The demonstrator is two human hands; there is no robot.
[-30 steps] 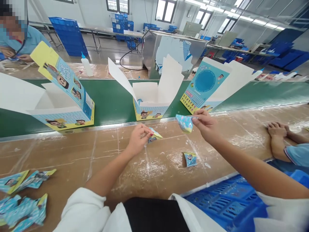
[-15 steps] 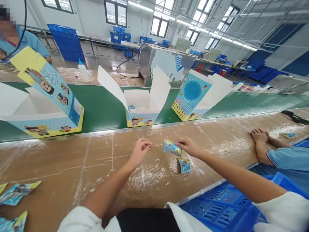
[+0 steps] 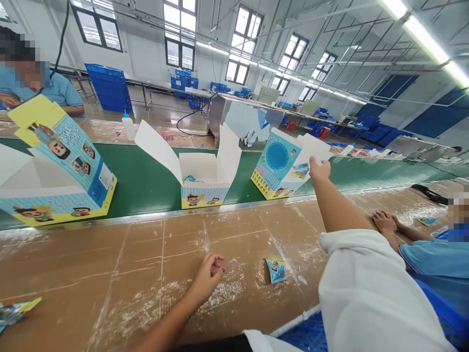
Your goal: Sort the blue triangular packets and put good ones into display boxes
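My right hand [image 3: 320,170] is stretched out over the right-hand open carton [image 3: 276,156], its fingers closed on the end of a small blue foil packet [image 3: 301,170]. That packet is at the carton's opening, in front of a raised white flap. Low over the brown table, my left hand [image 3: 210,274] holds nothing; its fingers are loosely bent and apart. To the right of it lies another small blue and yellow packet [image 3: 275,271]. The middle carton [image 3: 204,196] stands open with something blue inside.
A larger open carton [image 3: 58,205] stands at left on the green belt [image 3: 146,171]. More foil packaging [image 3: 16,313] lies at the table's left edge. A blue crate [image 3: 304,332] is beside me. Co-workers sit at right, with hands [image 3: 384,221] on the table, and far left.
My right hand has carried a packet from the table forward and right to the right-hand carton. My left hand is lower in view and still empty. The view has tilted up.
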